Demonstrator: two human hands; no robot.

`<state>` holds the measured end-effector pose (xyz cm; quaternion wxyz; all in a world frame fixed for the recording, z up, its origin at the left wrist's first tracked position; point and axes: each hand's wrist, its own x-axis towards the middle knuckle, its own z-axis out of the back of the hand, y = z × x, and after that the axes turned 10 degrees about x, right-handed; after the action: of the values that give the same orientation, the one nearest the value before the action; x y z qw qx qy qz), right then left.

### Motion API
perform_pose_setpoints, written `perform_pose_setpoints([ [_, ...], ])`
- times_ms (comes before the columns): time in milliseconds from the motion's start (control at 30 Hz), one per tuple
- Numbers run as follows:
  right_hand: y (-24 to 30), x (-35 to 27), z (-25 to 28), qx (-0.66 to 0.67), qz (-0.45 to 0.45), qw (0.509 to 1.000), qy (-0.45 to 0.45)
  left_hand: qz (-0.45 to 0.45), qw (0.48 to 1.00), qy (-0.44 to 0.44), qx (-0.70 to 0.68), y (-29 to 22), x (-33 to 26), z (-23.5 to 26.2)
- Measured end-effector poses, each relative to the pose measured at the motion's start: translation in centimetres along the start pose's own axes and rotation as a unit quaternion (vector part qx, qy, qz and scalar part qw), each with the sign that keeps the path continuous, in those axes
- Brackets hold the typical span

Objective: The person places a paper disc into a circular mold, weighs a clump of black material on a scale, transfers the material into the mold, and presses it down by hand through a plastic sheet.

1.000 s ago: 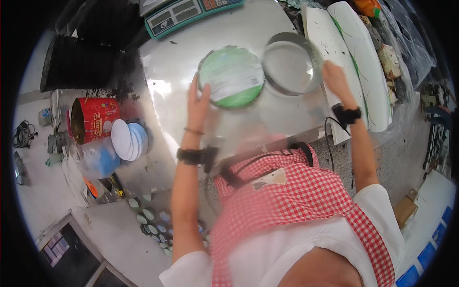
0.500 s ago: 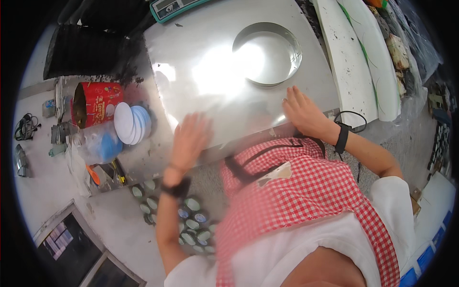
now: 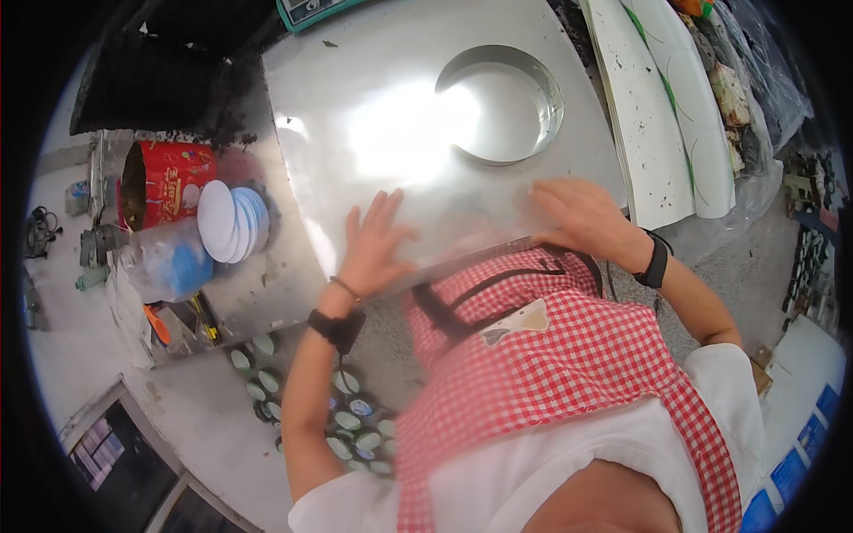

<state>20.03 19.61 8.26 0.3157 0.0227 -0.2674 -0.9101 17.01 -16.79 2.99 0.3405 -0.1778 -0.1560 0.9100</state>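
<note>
A shiny metal sheet (image 3: 329,191) lies on the worktop before me, and a round metal ring (image 3: 469,64) stands on its far right part. My left hand (image 3: 375,247) is at the sheet's near edge, palm down with its fingers spread; it holds nothing. Farther right, my right hand (image 3: 582,218) is by the same edge, nearer to the ring but apart from it. Its fingers stretch leftward, a little blurred, and the thumb is near the edge. I see nothing in it.
Left on the worktop are a red tin (image 3: 178,182), a stack of white discs (image 3: 218,222), a clear bag with something blue (image 3: 188,266) and a yellow-black cutter (image 3: 205,318). A teal-edged scale (image 3: 311,11) is at the far edge. White boards (image 3: 644,115) lie right; several small round tins (image 3: 346,382) stand below.
My left hand has moved a little right and toward me, its fingers now spread. The right hand has turned and drawn back to the sheet's near edge. The ring remains on the sheet.
</note>
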Motion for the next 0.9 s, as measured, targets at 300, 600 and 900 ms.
perform_pose_setpoints([
  [300, -7.5, 3.2, -0.3, -0.033, -0.012, 0.997, 0.066, 0.007, 0.987, -0.077, -0.143, -0.5, 2.1, 2.5],
  [600, 0.9, 5.9, 5.6, 0.336, 0.148, 0.903, 0.221, 0.011, 0.964, -0.214, -0.156, -0.4, 9.9, 14.6],
  [900, 2.1, 6.4, -3.6, 0.32, 0.103, 0.942, 0.028, -0.178, 0.916, -0.325, 0.155, -1.2, 2.6, 6.2],
])
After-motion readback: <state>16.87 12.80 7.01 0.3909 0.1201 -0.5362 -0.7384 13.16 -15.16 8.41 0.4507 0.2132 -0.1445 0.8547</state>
